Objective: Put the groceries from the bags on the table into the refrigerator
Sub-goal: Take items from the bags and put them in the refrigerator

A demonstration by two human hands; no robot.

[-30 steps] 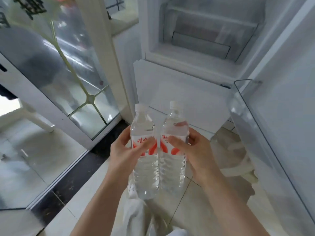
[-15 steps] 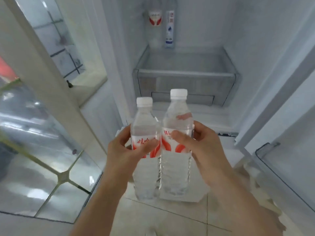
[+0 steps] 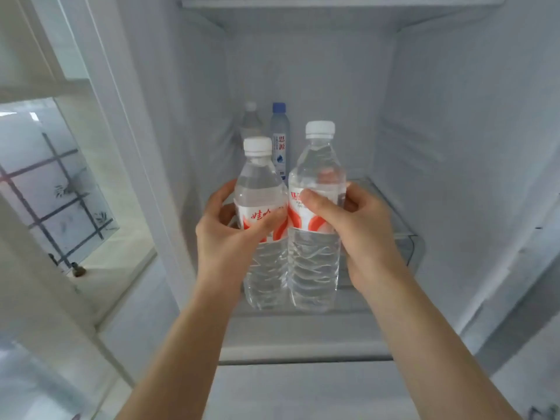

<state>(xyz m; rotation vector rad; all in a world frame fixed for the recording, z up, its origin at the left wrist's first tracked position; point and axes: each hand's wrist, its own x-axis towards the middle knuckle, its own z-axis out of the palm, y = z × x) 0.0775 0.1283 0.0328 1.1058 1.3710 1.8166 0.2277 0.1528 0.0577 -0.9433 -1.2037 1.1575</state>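
Note:
Two clear water bottles with white caps and red-and-white labels stand upright side by side in front of the open refrigerator [image 3: 454,122]. My left hand [image 3: 230,234] grips the left bottle [image 3: 260,183] around its label. My right hand [image 3: 354,234] grips the right bottle [image 3: 318,165] the same way. Both bottles hang in the air at the front of a glass shelf [image 3: 406,237]. At the back of that shelf stand a blue-capped bottle [image 3: 279,131] and a clear bottle [image 3: 250,119], partly hidden behind the ones I hold.
The refrigerator's white side walls rise left and right of the shelf, with another shelf [image 3: 333,3] above. A white door frame [image 3: 100,95] and a patterned glass panel [image 3: 57,189] stand to the left. The shelf's right half holds nothing.
My view has risen from the floor and lower drawer to the shelf level. Both hands have carried the two bottles up and forward toward the shelf, still held side by side.

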